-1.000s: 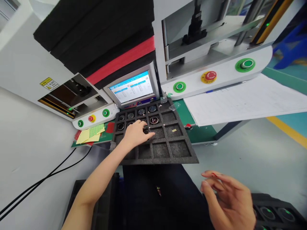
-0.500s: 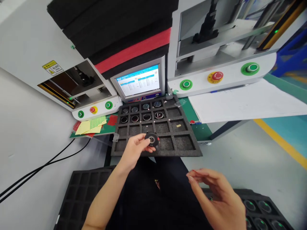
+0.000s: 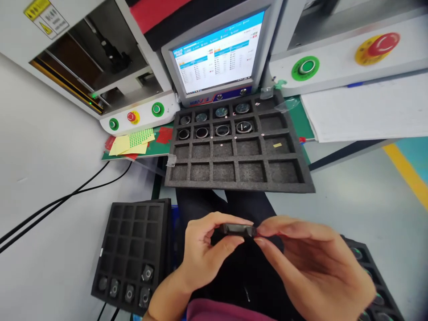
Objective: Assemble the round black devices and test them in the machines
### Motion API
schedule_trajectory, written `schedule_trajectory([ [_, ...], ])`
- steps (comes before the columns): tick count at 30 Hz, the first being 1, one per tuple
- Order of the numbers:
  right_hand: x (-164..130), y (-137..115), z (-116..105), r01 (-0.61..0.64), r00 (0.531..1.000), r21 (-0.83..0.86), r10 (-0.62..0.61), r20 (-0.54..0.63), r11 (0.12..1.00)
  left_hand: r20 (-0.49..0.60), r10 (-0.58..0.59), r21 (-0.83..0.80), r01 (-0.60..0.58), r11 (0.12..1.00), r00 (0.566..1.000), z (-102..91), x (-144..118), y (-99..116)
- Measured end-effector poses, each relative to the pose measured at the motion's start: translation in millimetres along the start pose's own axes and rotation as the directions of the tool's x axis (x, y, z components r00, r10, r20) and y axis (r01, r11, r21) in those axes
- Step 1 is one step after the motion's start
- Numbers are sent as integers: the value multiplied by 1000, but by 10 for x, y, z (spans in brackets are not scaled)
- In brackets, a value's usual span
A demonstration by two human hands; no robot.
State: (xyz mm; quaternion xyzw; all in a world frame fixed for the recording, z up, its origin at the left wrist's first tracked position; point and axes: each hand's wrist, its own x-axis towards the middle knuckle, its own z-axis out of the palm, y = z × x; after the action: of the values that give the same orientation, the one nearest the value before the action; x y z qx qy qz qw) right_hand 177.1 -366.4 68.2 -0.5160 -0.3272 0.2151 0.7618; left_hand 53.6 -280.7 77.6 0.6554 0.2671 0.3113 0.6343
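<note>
Both hands pinch one small dark round part low at six o'clock: left hand grips its left edge, right hand its right, below the foam tray at twelve o'clock.

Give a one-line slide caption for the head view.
Both hands, left hand and right hand, pinch a small dark round part over the lap, below a foam tray.

I'm looking at a factory workstation, test machines with stop buttons, monitor, foam part trays, green counter.
</note>
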Motion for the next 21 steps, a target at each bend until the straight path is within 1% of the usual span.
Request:
schedule_trajectory([
  [4,-17,-7,-2,20,999,-29,-20,28,999,81,62,129,-73,989,995,-94,9,-8],
  [8,-60,16,-18,43,998,-58,-40,51,997,126,130,211,-155,965,983,-136,62,20],
  [10,-63,36,-39,43,998,-72,-39,57,996,147,139,237,-171,956,979,-151,88,28],
  [12,-35,51,-75,28,996,-75,-22,85,997,178,128,240,-169,956,976,-167,108,25],
  [14,22,52,-121,1,990,-80,10,139,997,200,116,230,-162,960,973,-178,121,11],
  [18,145,22,-192,-65,963,-83,84,255,994,211,76,208,-120,971,975,-173,125,-25],
  [20,167,11,-193,-79,959,-46,88,270,996,213,65,184,-105,977,975,-160,123,-39],
  [21,165,10,-186,-76,964,-27,80,254,997,211,66,174,-104,979,975,-153,123,-44],
])
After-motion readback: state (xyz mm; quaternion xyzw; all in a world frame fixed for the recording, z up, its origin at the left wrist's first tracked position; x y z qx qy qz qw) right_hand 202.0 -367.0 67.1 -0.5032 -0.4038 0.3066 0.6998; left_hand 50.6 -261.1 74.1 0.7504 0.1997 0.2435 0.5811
